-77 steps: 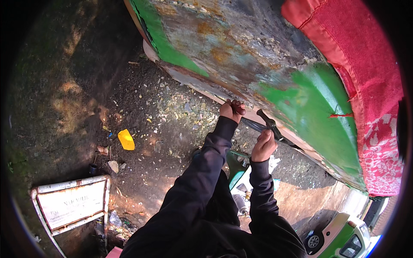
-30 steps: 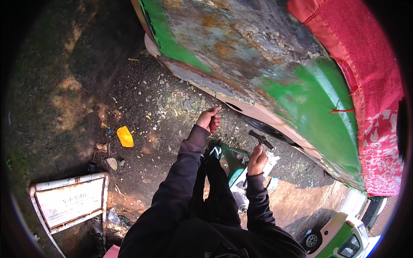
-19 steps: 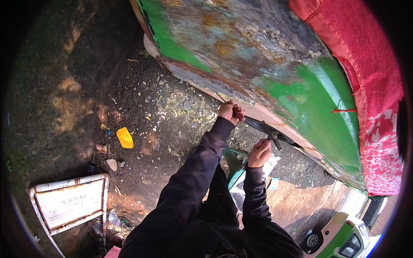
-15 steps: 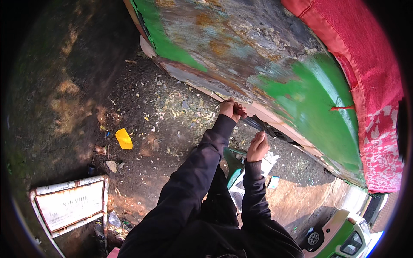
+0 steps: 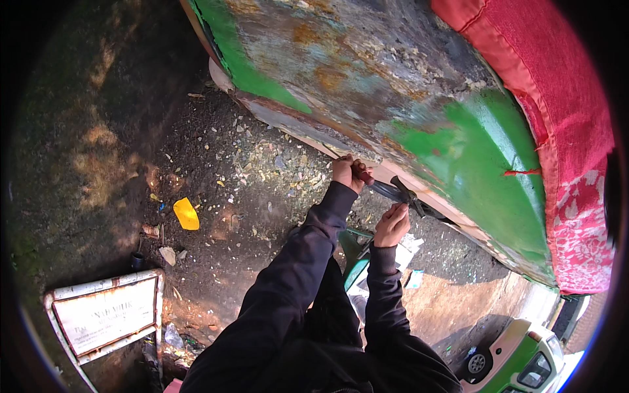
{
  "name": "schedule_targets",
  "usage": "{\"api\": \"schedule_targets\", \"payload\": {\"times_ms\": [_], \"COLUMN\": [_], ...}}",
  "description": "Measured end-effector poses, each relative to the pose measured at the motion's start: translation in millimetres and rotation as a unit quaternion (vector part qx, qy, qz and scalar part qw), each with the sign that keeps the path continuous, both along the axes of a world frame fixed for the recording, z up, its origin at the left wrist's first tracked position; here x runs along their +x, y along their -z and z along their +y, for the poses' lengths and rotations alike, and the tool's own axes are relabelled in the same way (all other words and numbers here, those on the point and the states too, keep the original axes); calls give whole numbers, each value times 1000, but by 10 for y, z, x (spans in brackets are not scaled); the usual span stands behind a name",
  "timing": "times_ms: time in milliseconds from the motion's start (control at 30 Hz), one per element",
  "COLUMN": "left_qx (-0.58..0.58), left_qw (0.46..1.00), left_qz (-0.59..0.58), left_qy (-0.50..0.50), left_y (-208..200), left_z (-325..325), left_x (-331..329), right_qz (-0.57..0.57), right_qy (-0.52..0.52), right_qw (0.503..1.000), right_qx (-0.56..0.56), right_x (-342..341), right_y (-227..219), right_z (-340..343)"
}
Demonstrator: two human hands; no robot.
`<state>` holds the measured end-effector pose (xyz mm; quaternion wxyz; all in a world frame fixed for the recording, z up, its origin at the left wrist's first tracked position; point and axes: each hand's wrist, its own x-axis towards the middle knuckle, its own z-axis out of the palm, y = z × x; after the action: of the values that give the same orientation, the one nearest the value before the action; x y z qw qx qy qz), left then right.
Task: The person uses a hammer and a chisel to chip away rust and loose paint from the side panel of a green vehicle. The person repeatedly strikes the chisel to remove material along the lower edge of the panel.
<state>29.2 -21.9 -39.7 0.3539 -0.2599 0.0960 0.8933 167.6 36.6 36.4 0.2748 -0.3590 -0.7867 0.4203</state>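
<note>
My left hand (image 5: 345,173) is wrapped round the reddish-brown handle (image 5: 362,174) of a hammer. Its dark shaft points to the right, and the hammer head (image 5: 405,190) sits just above my right fingertips, close to the panel's lower edge. My right hand (image 5: 393,224) is closed in a pinch below the head; what it grips, if anything, is hidden. Beyond both hands spreads a large curved vehicle panel (image 5: 367,78), green at its sides and scraped to rusty grey metal in the middle.
Paint flakes (image 5: 262,164) litter the dark ground under the panel. A red patterned cloth (image 5: 563,131) covers the panel's right side. A yellow scrap (image 5: 186,213) lies to the left, behind a rusty framed sign (image 5: 105,318). A green-and-white vehicle (image 5: 517,360) stands at the lower right.
The hammer head was blurred and now shows clearly near my right fingertips. Both hands have stayed in nearly the same places, and the view has shifted slightly.
</note>
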Motion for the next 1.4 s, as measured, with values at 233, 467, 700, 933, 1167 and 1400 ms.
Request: {"api": "schedule_targets", "payload": {"times_ms": [233, 467, 700, 933, 1167, 1400], "left_qx": [40, -1, 9, 17, -25, -14], "left_qw": [998, 999, 1000, 1000, 999, 1000], "left_qz": [21, 39, 12, 13, -29, 17], "left_qy": [33, 10, 9, 4, -25, -1], "left_y": [42, -19, 1, -52, -155, -78], "left_z": [-68, 2, 43, 8, 8, -31], "left_x": [-18, -40, 3, -7, -74, -71], "right_qz": [10, 26, 37, 56, 49, 68], "right_qy": [-21, -14, -12, -22, -26, -28], "right_qw": [999, 999, 998, 998, 997, 995], "right_qx": [-39, -31, -46, -24, -56, -66], "right_x": [6, 36, 20, 33, 64, 37], "right_y": [-23, -48, -26, 27, -24, -93], "right_z": [-55, 17, 40, 4, -34, -53]}}
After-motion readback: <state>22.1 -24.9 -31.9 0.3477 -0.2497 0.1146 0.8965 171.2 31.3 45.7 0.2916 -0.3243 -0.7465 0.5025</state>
